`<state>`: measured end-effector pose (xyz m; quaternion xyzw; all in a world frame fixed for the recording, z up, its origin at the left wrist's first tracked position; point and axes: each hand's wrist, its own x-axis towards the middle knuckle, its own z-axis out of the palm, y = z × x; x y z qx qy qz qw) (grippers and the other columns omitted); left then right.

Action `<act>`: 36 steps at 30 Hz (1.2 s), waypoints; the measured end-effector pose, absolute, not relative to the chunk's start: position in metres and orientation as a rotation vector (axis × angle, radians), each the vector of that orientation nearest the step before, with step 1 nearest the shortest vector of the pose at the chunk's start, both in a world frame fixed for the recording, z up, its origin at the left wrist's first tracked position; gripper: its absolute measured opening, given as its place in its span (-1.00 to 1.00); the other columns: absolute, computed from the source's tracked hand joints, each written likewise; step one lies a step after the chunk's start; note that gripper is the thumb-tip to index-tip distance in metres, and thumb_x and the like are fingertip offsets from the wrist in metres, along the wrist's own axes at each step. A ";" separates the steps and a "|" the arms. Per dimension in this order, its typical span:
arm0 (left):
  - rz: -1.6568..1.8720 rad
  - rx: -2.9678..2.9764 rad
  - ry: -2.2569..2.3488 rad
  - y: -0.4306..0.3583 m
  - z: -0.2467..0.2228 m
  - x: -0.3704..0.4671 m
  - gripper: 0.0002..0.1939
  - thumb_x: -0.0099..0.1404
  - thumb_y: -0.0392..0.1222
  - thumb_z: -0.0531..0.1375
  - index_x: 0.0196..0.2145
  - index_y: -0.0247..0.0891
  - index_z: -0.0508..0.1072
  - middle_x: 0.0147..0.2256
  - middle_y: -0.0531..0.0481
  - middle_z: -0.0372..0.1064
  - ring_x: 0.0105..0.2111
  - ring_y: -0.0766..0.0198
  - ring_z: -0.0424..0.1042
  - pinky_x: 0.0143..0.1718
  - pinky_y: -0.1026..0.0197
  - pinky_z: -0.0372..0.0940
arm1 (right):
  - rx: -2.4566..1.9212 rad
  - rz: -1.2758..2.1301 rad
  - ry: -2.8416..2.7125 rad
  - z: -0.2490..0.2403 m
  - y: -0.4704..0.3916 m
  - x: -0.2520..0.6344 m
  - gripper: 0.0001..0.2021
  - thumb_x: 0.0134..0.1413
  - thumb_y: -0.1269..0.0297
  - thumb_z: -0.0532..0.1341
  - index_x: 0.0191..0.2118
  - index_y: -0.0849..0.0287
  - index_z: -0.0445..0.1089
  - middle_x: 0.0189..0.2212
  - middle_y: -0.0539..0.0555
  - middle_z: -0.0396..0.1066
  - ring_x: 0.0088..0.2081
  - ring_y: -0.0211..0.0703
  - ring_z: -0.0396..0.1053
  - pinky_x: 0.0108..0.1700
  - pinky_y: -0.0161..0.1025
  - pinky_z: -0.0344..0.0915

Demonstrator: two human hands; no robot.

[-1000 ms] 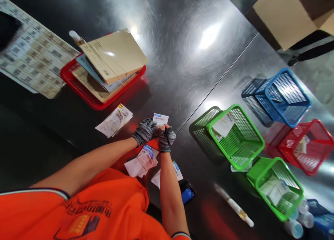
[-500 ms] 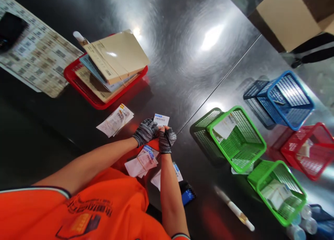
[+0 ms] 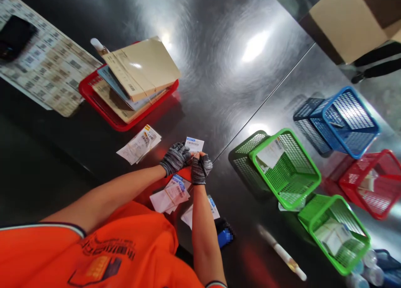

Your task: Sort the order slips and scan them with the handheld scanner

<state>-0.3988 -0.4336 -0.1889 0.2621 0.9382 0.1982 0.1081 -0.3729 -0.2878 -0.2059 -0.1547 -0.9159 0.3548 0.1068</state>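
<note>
Both my hands wear grey knit gloves with bare fingertips. My left hand [image 3: 176, 157] is closed on the left edge of a small white barcode slip [image 3: 194, 145] with a blue heading. My right hand [image 3: 201, 168] grips a dark pen [image 3: 203, 169] against the slip's lower part; the pen tip is hidden by my fingers. Below my hands lies a banded bundle of slips [image 3: 169, 198]. Another stack of slips [image 3: 214, 208] is partly covered by my right forearm. Left of my left hand rests a fanned pile of slips [image 3: 138, 148].
A red tray [image 3: 119, 125] holds banded envelopes [image 3: 144, 66]. To the right stand two green baskets [image 3: 290, 204] [image 3: 344, 271], a blue basket [image 3: 354, 152] and a red basket [image 3: 380, 213]. A white tube [image 3: 285, 254] and a blue object [image 3: 224, 238] lie nearer me. A cardboard box [image 3: 347, 25] is beyond the table.
The view has shifted very slightly, moving the surroundings a few pixels right. My hands keep the slip and pen in nearly the same place.
</note>
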 end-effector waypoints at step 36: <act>0.652 0.830 2.762 -0.433 -0.189 -0.399 -0.72 0.46 -0.01 0.20 0.01 -0.10 0.62 -0.02 -0.14 0.56 0.05 -0.02 0.45 0.10 -0.12 0.34 | -0.577 1.136 -2.712 -0.203 -0.288 -0.370 -0.74 0.18 0.10 0.06 -0.38 0.11 0.38 -0.53 0.04 0.41 -0.44 -0.09 0.44 -0.24 -0.13 0.42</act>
